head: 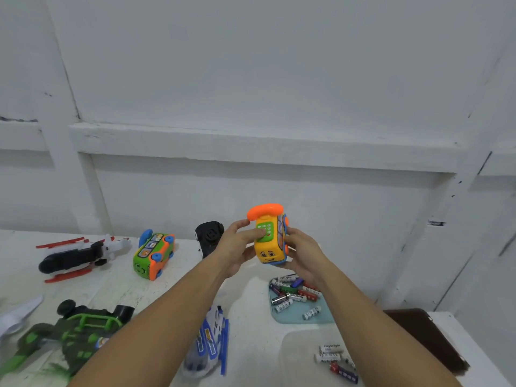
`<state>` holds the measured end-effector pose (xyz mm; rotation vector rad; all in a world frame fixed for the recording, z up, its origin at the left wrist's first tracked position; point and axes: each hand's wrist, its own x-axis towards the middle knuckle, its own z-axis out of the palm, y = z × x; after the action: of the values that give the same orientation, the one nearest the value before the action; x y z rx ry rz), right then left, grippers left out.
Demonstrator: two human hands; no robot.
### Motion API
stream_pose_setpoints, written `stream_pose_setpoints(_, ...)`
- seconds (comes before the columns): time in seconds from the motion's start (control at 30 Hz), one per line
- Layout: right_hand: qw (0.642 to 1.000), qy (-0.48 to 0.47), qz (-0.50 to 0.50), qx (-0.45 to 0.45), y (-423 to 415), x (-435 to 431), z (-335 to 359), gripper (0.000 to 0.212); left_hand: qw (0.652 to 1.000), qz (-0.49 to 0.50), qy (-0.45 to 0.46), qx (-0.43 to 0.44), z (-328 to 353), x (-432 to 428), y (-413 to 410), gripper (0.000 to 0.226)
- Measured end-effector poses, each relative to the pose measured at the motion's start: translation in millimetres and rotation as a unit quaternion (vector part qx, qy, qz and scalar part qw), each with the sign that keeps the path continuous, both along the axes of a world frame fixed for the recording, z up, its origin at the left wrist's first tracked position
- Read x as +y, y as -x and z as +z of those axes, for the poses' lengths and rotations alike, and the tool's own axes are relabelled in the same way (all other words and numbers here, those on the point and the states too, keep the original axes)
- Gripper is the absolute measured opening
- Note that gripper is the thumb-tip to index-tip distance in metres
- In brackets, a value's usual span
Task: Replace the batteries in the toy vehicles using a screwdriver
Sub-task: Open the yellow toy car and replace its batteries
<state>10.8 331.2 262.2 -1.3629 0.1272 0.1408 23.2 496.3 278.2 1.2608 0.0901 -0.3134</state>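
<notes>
I hold a yellow toy phone car [270,248] with an orange handset and a smiling face up in front of me, above the table. My left hand [239,245] grips its left side, with the thumb pressing the green keypad. My right hand [303,254] grips its right side, fingers curled behind it. Below my hands a pale blue tray [291,317] carries several loose batteries [290,293]. Further batteries [333,357] lie in a clear tray near the front right. No screwdriver is in sight.
On the white table [257,325] lie a green and orange toy bus [153,254] on its side, a black and red helicopter [75,256], a black toy [208,237], a green and black vehicle [72,333], and a blue and white toy [208,343]. A dark brown board [427,336] lies at the right.
</notes>
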Motion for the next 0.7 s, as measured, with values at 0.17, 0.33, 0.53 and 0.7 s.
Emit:
stream_pose_setpoints(0.17,0.998,0.031,0.012,0.054,-37,-3,-7,0.023,0.994,-0.037,-0.104,0.022,-8,-5,-30,0.035)
stream_pose_setpoints(0.33,0.993,0.058,0.039,0.098,-83,-6,-25,0.025,0.99,-0.017,-0.137,0.04,-23,-15,-65,0.037)
stream_pose_setpoints(0.53,0.977,0.121,0.075,0.156,-118,-10,-55,0.029,0.979,-0.013,-0.19,0.074,-48,-26,-99,0.036)
stream_pose_setpoints(0.7,0.971,0.145,0.1,0.163,-131,-10,-67,0.027,0.973,-0.002,-0.21,0.093,-61,-31,-112,0.037)
